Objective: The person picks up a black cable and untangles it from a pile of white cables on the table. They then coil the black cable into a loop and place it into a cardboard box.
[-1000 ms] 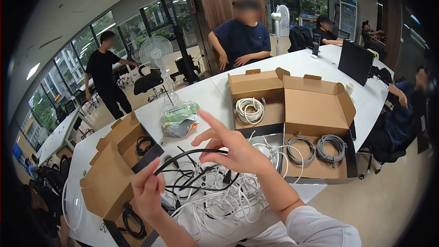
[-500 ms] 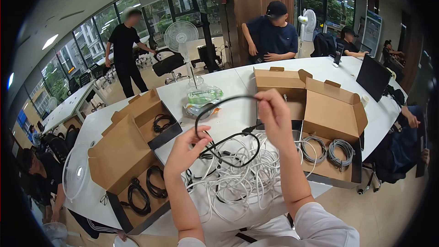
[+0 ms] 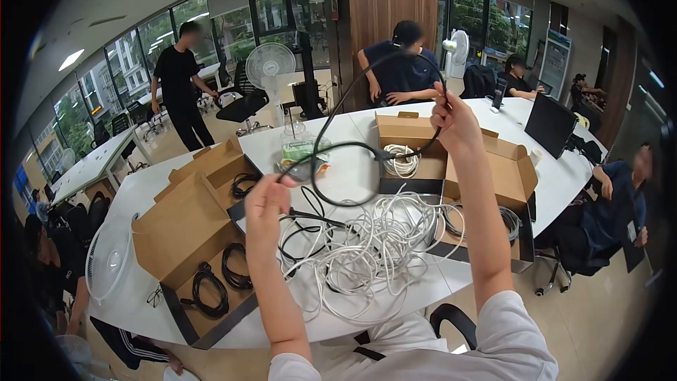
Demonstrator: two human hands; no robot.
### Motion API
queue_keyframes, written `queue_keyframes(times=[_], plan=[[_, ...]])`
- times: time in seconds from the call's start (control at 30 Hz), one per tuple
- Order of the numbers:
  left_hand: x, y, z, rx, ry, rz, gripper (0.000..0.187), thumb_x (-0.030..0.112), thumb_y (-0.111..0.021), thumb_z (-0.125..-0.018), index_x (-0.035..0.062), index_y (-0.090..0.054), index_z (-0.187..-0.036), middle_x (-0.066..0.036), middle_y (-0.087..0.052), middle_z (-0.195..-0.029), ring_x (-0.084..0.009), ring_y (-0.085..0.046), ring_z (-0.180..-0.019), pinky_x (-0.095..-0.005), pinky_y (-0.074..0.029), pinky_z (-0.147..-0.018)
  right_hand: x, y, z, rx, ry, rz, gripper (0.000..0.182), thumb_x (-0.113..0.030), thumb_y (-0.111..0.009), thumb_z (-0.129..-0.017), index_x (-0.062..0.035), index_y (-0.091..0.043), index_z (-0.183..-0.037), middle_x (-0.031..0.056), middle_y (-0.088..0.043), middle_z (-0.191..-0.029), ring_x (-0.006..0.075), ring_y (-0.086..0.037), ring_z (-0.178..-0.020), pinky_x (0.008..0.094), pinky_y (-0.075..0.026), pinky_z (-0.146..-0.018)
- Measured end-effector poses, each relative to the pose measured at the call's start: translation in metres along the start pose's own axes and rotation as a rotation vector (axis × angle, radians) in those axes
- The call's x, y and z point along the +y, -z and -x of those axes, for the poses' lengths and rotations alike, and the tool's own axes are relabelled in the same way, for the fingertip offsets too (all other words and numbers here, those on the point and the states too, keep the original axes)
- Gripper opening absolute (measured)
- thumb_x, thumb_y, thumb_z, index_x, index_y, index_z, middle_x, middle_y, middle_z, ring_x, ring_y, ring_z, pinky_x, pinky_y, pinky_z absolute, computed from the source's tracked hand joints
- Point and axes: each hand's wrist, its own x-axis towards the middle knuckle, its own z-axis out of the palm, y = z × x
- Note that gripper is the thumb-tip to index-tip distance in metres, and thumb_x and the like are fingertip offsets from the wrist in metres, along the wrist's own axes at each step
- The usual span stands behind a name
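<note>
A black cable point(image 3: 315, 169) hangs in loops in front of me, raised above the table. My right hand point(image 3: 457, 121) is closed around one side of it, high on the right. Lower on the left, my left hand point(image 3: 266, 200) pinches another stretch of the same cable. Under both hands lies a tangled heap of white cables point(image 3: 374, 254), with a few black cables point(image 3: 310, 229) mixed in at its left side. In the open cardboard box point(image 3: 176, 240) to the left are coiled black cables point(image 3: 210, 293).
Grey cable coils point(image 3: 511, 222) lie in the right box point(image 3: 493, 169). Behind it, another box point(image 3: 409, 127) holds a white cable coil point(image 3: 400, 162). A plastic package point(image 3: 300, 152) and a fan grille point(image 3: 109, 257) are on the white table point(image 3: 451, 279). Several people are around it.
Both hands have moved apart and the right one has risen, stretching the black cable into a larger loop. My view has shifted slightly, showing the white coil in the back box.
</note>
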Motion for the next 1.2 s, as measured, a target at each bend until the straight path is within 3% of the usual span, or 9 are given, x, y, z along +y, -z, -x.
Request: queue_keyframes(times=[0.4,0.5,0.57,0.63,0.73,0.93,1.07,1.17,1.2], plan=[[0.079,0.08,0.071,0.38,-0.064,0.626,0.027,0.025,-0.048,-0.098,0.0029,-0.052,-0.084,0.002,-0.033,-0.066,-0.0082,-0.027,-0.059,-0.0226,-0.024,-0.055,-0.076,0.11,0.031,0.11,-0.16,-0.125,0.023,-0.016,-0.04,-0.1,0.0005,-0.054,-0.107,-0.002,-0.039,-0.07,0.0069,-0.033,-0.059,0.0198,-0.028,-0.048],[0.087,0.084,0.114,0.175,-0.081,0.431,0.029,0.02,-0.05,-0.093,0.0041,-0.05,-0.069,-0.001,-0.04,-0.067,-0.0094,-0.035,-0.06,-0.0225,-0.03,-0.056,-0.075,0.104,0.057,-0.054,-0.251,-0.288,0.023,-0.017,-0.04,-0.101,0.0004,-0.054,-0.109,-0.0025,-0.038,-0.072,0.0071,-0.033,-0.06,0.02,-0.028,-0.048],[0.1,0.083,0.145,-0.228,0.077,0.009,0.025,0.016,-0.054,-0.087,-0.0012,-0.057,-0.07,-0.008,-0.057,-0.079,-0.0156,-0.052,-0.071,-0.0236,-0.041,-0.064,-0.076,0.089,0.08,-0.149,-0.284,-0.373,0.025,-0.018,-0.04,-0.101,0.0001,-0.053,-0.112,-0.0029,-0.038,-0.072,0.0073,-0.033,-0.06,0.0202,-0.028,-0.048],[0.12,0.059,0.152,-0.681,0.244,-0.273,0.022,0.013,-0.057,-0.083,-0.0052,-0.065,-0.093,-0.016,-0.065,-0.102,-0.0256,-0.062,-0.094,-0.0311,-0.048,-0.082,-0.074,0.075,0.103,-0.251,-0.327,-0.431,0.024,-0.017,-0.041,-0.101,0.0006,-0.051,-0.113,-0.0017,-0.04,-0.075,0.0073,-0.034,-0.062,0.0196,-0.029,-0.049],[0.146,-0.007,0.165,-0.728,0.106,-0.7,0.036,0.009,-0.059,-0.082,-0.0057,-0.06,-0.114,-0.019,-0.062,-0.117,-0.0316,-0.058,-0.111,-0.0358,-0.043,-0.095,-0.07,0.05,0.14,-0.373,-0.374,-0.429,0.024,-0.016,-0.044,-0.1,0.0007,-0.051,-0.117,0.0001,-0.044,-0.081,0.0071,-0.037,-0.065,0.0188,-0.03,-0.05],[0.161,-0.091,0.163,-0.26,-0.164,-0.599,0.073,0.019,-0.065,-0.082,-0.0013,-0.03,-0.143,-0.019,-0.032,-0.148,-0.0297,-0.032,-0.137,-0.0369,-0.023,-0.111,-0.06,0.028,0.217,-0.534,-0.579,-0.435,0.025,-0.014,-0.051,-0.097,0.0004,-0.052,-0.118,0.0006,-0.049,-0.086,0.0067,-0.04,-0.068,0.0185,-0.032,-0.05],[0.141,-0.136,0.133,-0.068,-0.395,-0.59,0.086,0.025,-0.064,-0.086,0.0022,-0.01,-0.148,-0.022,-0.021,-0.151,-0.0308,-0.029,-0.137,-0.0393,-0.022,-0.111,-0.057,0.024,0.253,-0.626,-0.561,-0.386,0.023,-0.015,-0.05,-0.098,-0.0006,-0.052,-0.116,0.0001,-0.049,-0.086,0.0069,-0.04,-0.067,0.0186,-0.032,-0.049],[0.121,-0.156,0.123,-0.131,-0.341,-0.325,0.081,0.022,-0.063,-0.088,0.0029,-0.011,-0.148,-0.019,-0.04,-0.138,-0.0266,-0.044,-0.125,-0.0364,-0.036,-0.101,-0.054,0.024,0.267,-0.662,-0.493,-0.347,0.02,-0.018,-0.047,-0.099,-0.0021,-0.052,-0.11,-0.0013,-0.046,-0.082,0.0057,-0.037,-0.064,0.0186,-0.03,-0.048],[0.122,-0.165,0.128,-0.091,-0.318,-0.323,0.064,0.021,-0.06,-0.091,0.0002,-0.028,-0.143,-0.012,-0.053,-0.118,-0.0184,-0.053,-0.105,-0.0297,-0.042,-0.089,-0.053,0.027,0.27,-0.663,-0.469,-0.323,0.019,-0.018,-0.045,-0.1,-0.0027,-0.052,-0.108,-0.0022,-0.044,-0.08,0.0051,-0.035,-0.062,0.0183,-0.029,-0.047]])
